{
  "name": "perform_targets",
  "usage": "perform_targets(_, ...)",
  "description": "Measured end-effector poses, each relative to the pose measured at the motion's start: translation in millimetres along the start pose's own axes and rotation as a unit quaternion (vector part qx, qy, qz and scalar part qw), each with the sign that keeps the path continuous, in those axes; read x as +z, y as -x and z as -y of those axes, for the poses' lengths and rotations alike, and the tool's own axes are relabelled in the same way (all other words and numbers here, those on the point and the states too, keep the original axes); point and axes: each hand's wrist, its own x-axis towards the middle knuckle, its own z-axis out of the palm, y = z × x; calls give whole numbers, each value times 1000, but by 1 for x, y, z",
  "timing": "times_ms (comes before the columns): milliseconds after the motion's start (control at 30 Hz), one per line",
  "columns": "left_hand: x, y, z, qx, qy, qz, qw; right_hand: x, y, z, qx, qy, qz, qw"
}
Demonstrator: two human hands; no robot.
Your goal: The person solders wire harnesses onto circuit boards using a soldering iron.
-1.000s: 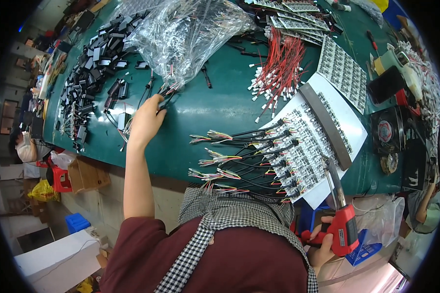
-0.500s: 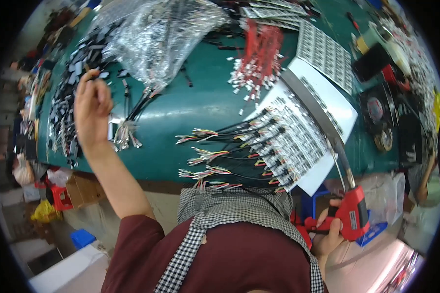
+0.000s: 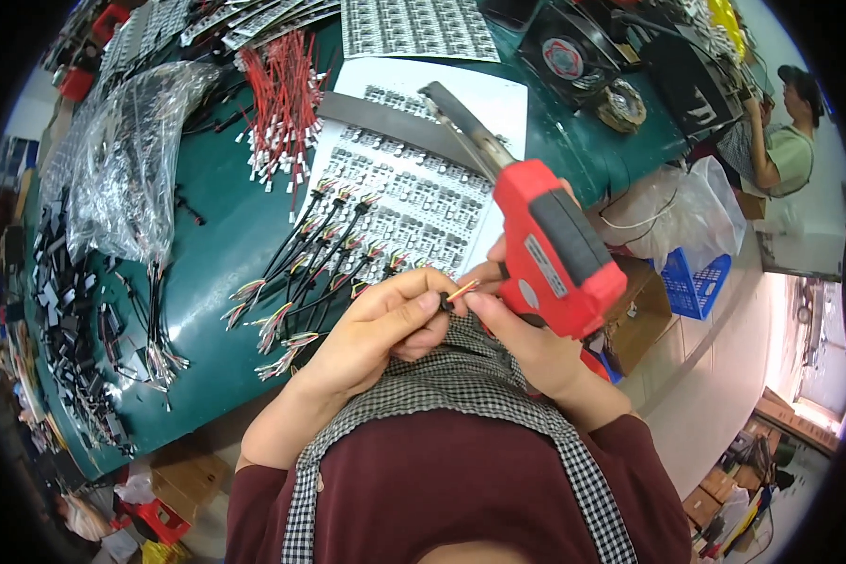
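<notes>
My left hand point(image 3: 376, 324) is closed in front of my apron, pinching a black cable point(image 3: 446, 302) whose short coloured wires point(image 3: 463, 290) stick out toward my right hand. Most of that cable is hidden by the fingers. My right hand point(image 3: 540, 357) holds a red and black soldering gun point(image 3: 547, 246), its long metal front pointing up and left over the boards. The right thumb reaches to the coloured wire ends. Just beyond lies a white sheet of small circuit boards point(image 3: 404, 202), with several black cables point(image 3: 296, 258) attached along its left side. A grey metal bar point(image 3: 395, 130) rests across it.
On the green table point(image 3: 221, 324) lie red wires with white connectors point(image 3: 282, 113), a plastic bag of cables point(image 3: 127, 160) and a heap of black pieces point(image 3: 66, 320). A black fan point(image 3: 564, 61) and a tape roll point(image 3: 620, 105) stand far right. Another person point(image 3: 785, 141) is beyond.
My left hand has come from the black pieces at far left to my front, now with a cable. My right hand has raised the soldering gun beside it. The view has turned right.
</notes>
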Motion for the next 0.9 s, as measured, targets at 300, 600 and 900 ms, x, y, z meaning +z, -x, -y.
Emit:
perform_targets(300,7,-6,8,42,-68,-85,993,3,1,1,-28,-22,-9,999)
perform_targets(600,17,-11,12,120,-199,-173,957,11,-3,-2,-42,-9,-22,999)
perform_targets(900,13,-8,12,180,-178,-179,951,11,-6,-6,-37,-69,-2,997)
